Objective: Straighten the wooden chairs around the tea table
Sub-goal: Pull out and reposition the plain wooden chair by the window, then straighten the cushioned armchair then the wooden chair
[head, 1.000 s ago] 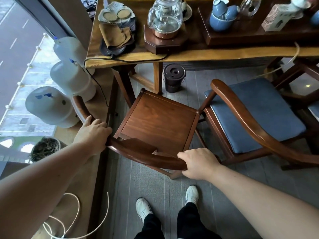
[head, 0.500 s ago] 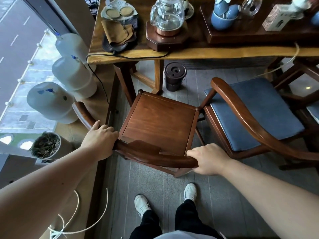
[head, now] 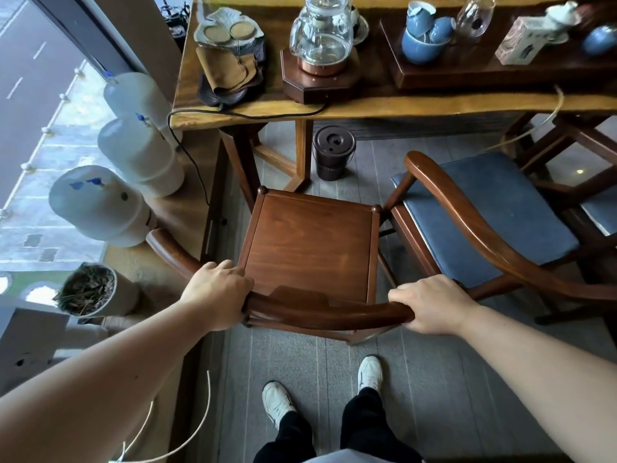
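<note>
both hands wrapped round the curved back rail of the bare wooden chair [head: 310, 242]: left hand [head: 217, 292] at the rail's left bend, right hand [head: 430, 304] at its right end, fingers curled over the top. chair sits w/ its front edge just short of the tea table [head: 384, 105], next to a blue-cushioned chair [head: 484, 212] on the right. dark lidded bin [head: 333, 157] under the table.

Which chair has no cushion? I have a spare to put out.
The chair gripped by both hands has a bare wooden seat; the neighbouring chair has a blue cushion.
</note>
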`<state>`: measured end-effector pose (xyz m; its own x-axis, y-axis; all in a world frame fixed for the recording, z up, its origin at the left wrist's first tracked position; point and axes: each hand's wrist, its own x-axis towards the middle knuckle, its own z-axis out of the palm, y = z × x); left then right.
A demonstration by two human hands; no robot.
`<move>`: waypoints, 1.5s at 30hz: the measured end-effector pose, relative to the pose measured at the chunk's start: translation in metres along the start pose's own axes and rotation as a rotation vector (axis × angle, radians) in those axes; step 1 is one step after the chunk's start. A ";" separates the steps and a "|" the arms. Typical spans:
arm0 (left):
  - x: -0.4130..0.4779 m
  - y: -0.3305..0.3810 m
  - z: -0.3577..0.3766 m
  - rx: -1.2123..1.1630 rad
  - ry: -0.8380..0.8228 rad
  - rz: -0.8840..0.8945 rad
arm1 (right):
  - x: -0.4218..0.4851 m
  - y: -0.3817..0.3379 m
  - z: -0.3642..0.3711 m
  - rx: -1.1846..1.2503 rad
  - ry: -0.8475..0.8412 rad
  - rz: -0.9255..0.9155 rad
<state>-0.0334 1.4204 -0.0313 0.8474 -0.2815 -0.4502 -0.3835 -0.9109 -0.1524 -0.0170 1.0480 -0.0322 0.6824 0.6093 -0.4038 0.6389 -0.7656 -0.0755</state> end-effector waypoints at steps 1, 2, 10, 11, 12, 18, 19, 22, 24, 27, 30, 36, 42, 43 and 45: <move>0.000 0.004 0.000 -0.007 -0.002 0.012 | -0.002 0.004 0.000 -0.011 -0.001 0.000; 0.000 0.008 -0.001 -0.011 0.001 0.023 | -0.003 0.009 0.000 -0.024 0.004 -0.002; 0.010 0.011 -0.014 -0.022 0.018 0.038 | 0.002 0.026 -0.004 -0.074 0.036 -0.001; 0.009 0.011 -0.015 -0.015 0.015 0.040 | 0.001 0.025 -0.005 -0.068 0.034 -0.003; 0.007 0.013 -0.015 -0.008 0.005 0.047 | 0.000 0.023 -0.004 -0.069 0.039 -0.012; 0.002 0.020 -0.016 -0.034 -0.042 0.073 | -0.003 0.020 -0.002 -0.049 -0.021 0.012; 0.003 0.023 -0.018 -0.052 -0.046 0.085 | -0.004 0.022 -0.005 -0.017 -0.061 0.035; 0.007 0.041 -0.025 -0.132 -0.077 0.153 | -0.006 0.023 -0.013 0.073 -0.129 0.049; 0.011 0.062 -0.038 -0.191 -0.027 0.205 | -0.017 0.026 -0.019 0.146 -0.075 0.061; 0.025 0.099 -0.068 -0.303 0.106 0.233 | -0.049 0.049 -0.031 0.174 0.024 0.109; 0.046 0.135 -0.102 -0.379 0.200 0.231 | -0.083 0.091 -0.041 0.137 0.057 0.172; 0.100 0.221 -0.169 -0.454 0.346 0.279 | -0.131 0.197 -0.047 0.195 0.080 0.272; 0.168 0.323 -0.208 -0.396 0.368 0.379 | -0.202 0.309 -0.023 0.277 0.030 0.407; 0.176 0.336 -0.213 -0.393 0.357 0.396 | -0.213 0.323 -0.019 0.288 0.017 0.426; 0.188 0.358 -0.223 -0.379 0.346 0.427 | -0.231 0.346 -0.012 0.306 -0.004 0.451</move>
<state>0.0698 0.9738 0.0255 0.7430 -0.6639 -0.0848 -0.6092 -0.7234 0.3251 0.0507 0.6447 0.0464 0.8630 0.2067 -0.4609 0.1506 -0.9762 -0.1557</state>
